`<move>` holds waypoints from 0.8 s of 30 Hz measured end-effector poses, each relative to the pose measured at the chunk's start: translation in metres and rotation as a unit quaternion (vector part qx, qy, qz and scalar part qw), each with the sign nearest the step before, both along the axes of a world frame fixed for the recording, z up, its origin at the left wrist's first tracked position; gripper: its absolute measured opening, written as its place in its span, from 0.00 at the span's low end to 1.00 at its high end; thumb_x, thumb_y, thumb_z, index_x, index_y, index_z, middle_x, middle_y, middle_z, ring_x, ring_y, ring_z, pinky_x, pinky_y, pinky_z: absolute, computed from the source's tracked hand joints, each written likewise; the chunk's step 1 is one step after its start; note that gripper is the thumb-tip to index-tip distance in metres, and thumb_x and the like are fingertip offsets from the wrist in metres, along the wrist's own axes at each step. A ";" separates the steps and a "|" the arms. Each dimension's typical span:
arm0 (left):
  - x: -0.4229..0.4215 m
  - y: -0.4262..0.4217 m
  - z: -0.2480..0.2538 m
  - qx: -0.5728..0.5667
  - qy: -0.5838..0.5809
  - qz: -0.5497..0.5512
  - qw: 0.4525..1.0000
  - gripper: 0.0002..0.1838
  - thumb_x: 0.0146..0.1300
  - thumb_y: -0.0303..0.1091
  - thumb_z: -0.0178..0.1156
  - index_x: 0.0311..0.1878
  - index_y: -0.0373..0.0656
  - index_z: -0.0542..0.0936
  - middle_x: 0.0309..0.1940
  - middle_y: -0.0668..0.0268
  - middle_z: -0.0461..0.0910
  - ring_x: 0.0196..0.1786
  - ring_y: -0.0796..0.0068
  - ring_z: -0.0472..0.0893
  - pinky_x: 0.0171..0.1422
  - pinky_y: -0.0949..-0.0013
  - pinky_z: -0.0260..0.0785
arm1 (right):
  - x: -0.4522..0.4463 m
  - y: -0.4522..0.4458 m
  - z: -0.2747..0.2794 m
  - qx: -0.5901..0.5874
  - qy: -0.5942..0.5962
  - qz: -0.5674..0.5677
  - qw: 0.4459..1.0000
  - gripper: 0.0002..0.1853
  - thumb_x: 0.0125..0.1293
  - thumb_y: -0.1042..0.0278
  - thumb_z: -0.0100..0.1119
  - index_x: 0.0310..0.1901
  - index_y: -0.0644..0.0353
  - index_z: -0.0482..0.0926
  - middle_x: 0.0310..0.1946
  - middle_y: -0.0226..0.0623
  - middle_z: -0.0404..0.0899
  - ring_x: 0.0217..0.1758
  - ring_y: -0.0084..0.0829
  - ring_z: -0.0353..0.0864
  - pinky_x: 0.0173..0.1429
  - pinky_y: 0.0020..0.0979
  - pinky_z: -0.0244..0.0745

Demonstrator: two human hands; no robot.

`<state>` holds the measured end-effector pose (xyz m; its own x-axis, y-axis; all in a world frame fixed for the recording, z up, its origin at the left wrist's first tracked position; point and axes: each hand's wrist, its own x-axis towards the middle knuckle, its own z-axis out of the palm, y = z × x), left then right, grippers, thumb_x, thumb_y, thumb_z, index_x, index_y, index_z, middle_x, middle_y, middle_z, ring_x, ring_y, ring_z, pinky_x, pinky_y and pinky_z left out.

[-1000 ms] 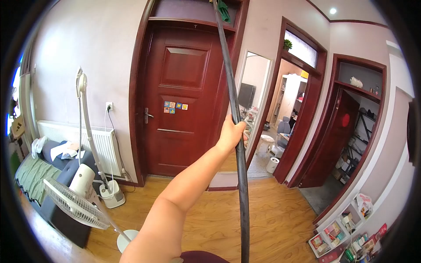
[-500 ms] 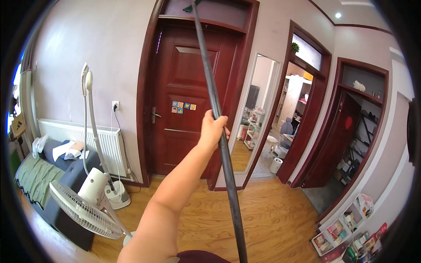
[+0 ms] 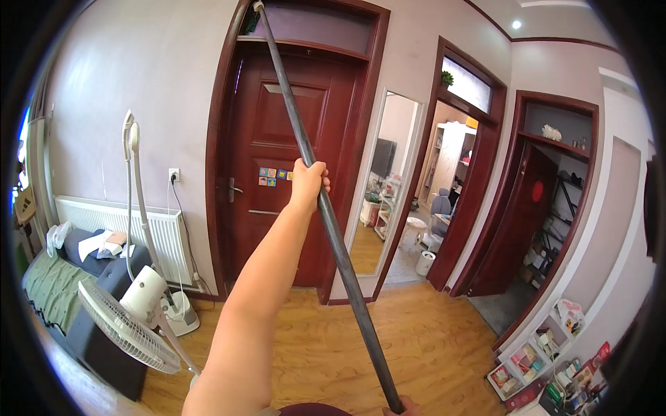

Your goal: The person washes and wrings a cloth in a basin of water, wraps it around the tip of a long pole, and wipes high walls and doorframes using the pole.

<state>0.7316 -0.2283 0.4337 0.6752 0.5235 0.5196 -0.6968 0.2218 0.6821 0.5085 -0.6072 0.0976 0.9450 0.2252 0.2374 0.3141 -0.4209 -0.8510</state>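
My left hand (image 3: 309,183) is wrapped round the middle of a long dark pole (image 3: 338,243), with the arm stretched up and forward. At the bottom edge my right hand (image 3: 404,408) shows in part, closed round the pole's lower end. The pole leans up and to the left, across a dark red door (image 3: 288,145). Its pale tip (image 3: 259,6) is at the upper left corner of the recess (image 3: 316,28) above the door. Dark green material (image 3: 252,21) shows beside the tip; whether the two are joined I cannot tell.
At left stand a white fan (image 3: 128,326), a garment steamer (image 3: 139,173), a radiator (image 3: 125,232) and a dark sofa (image 3: 114,298). A tall mirror (image 3: 381,180) hangs right of the door. Two open doorways follow. A shelf unit (image 3: 531,360) with small goods stands lower right.
The pole's upper end has swung left towards the corner of the recess. My left hand has shifted left in view with it. My right hand has come into view at the bottom.
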 end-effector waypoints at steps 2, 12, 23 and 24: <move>0.013 -0.016 0.003 0.018 0.023 0.011 1.000 0.10 0.56 0.26 0.53 0.37 0.40 0.63 0.23 0.65 0.70 0.19 0.78 0.70 0.19 0.72 0.67 | -0.003 -0.010 0.001 -0.017 -0.069 -0.015 0.997 0.13 0.55 0.69 0.64 0.40 0.63 0.76 0.21 0.37 0.71 0.25 0.30 0.69 0.32 0.34 0.70; 0.034 -0.064 0.037 0.012 0.006 -0.038 0.999 0.10 0.54 0.25 0.58 0.37 0.38 0.67 0.23 0.63 0.71 0.20 0.72 0.74 0.22 0.66 0.72 | -0.022 -0.093 0.086 -0.110 -0.046 -0.085 0.989 0.29 0.56 0.72 0.64 0.61 0.59 0.69 0.40 0.54 0.79 0.42 0.41 0.81 0.46 0.35 0.74; 0.015 -0.127 0.061 -0.053 0.009 -0.130 0.990 0.05 0.55 0.26 0.55 0.27 0.41 0.69 0.19 0.67 0.68 0.19 0.74 0.71 0.21 0.67 0.67 | -0.069 -0.144 0.135 -0.299 -0.201 -0.225 0.906 0.28 0.56 0.72 0.64 0.60 0.49 0.72 0.32 0.49 0.78 0.35 0.49 0.78 0.38 0.39 0.74; 0.022 -0.130 0.060 -0.057 0.012 -0.123 0.991 0.04 0.55 0.26 0.54 0.28 0.41 0.69 0.18 0.67 0.68 0.18 0.74 0.70 0.20 0.67 0.66 | -0.068 -0.141 0.128 -0.263 -0.194 -0.223 0.918 0.28 0.56 0.72 0.64 0.60 0.49 0.72 0.33 0.49 0.77 0.35 0.49 0.78 0.38 0.40 0.73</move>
